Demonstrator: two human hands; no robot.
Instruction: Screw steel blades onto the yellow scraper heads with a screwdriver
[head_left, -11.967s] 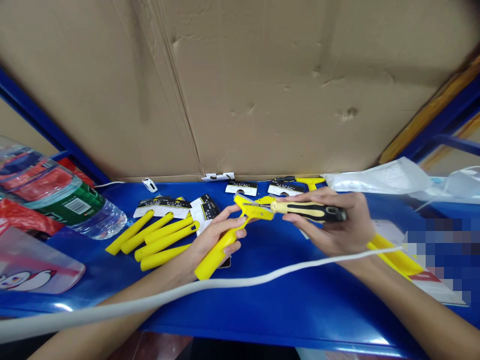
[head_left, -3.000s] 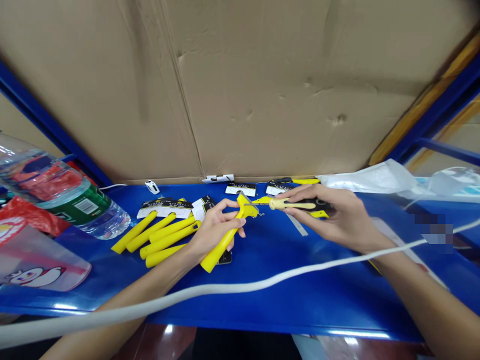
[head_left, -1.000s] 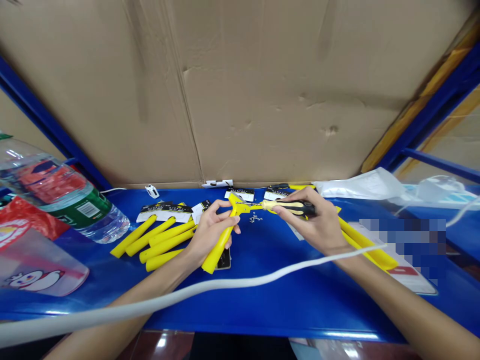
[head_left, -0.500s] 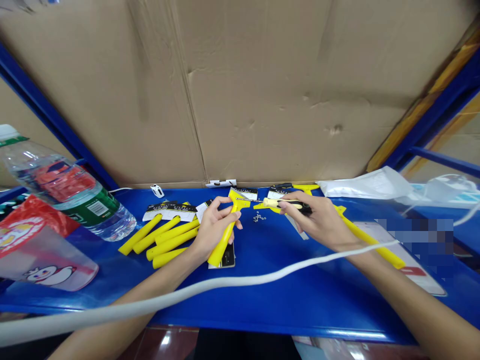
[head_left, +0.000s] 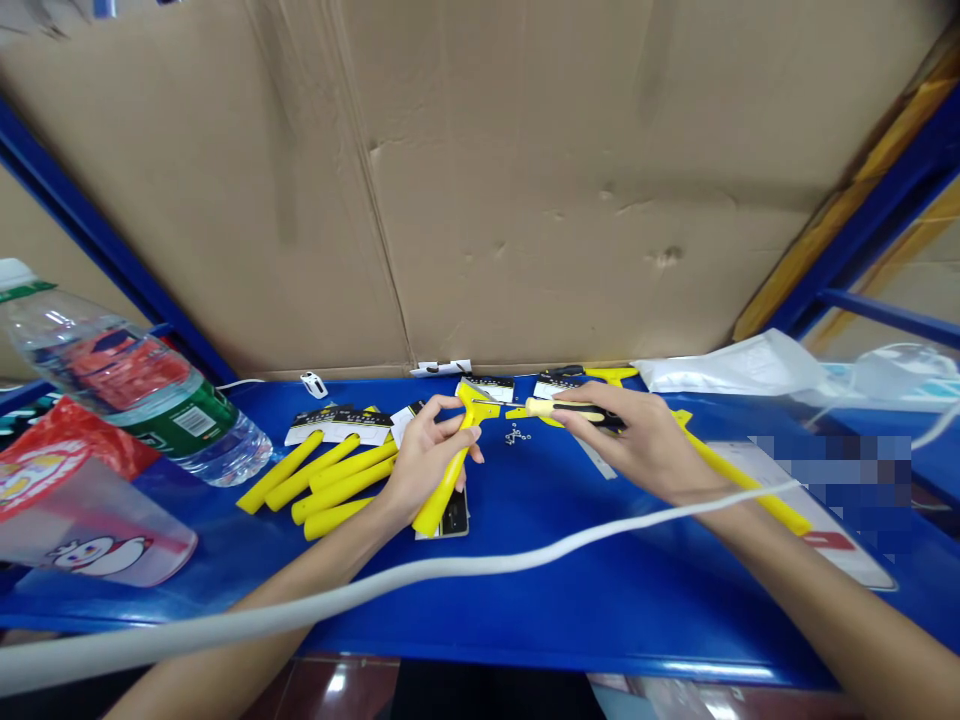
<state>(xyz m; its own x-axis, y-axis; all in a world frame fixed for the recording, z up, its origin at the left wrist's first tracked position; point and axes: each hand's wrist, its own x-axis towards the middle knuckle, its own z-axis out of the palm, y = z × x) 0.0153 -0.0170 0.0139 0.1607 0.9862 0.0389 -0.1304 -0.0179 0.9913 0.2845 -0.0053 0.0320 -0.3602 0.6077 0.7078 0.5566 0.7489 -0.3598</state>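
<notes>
My left hand (head_left: 433, 450) is closed round a yellow scraper (head_left: 442, 492), its wide head tilted up and to the right. In my right hand (head_left: 636, 432) is a screwdriver (head_left: 551, 408) with a pale yellow and black handle. Its shaft points left and its tip meets the scraper's head; the exact contact is too small to make out. Below the screwdriver, several tiny screws or nuts (head_left: 514, 436) lie on the blue table (head_left: 555, 590). Left of my left hand are several more yellow scrapers (head_left: 352, 463), partly over black-and-white cards.
A water bottle (head_left: 180, 400) and a plastic cup (head_left: 135, 530) stand at the left. A white cable (head_left: 450, 566) crosses in front of both forearms. Another long yellow handle (head_left: 742, 480) lies at the right, by a white bag (head_left: 727, 362). Cardboard (head_left: 525, 200) walls the back.
Both hands keep their places, the screwdriver still against the scraper's head. My right fingers have shifted slightly on the handle. The camera view has moved a little.
</notes>
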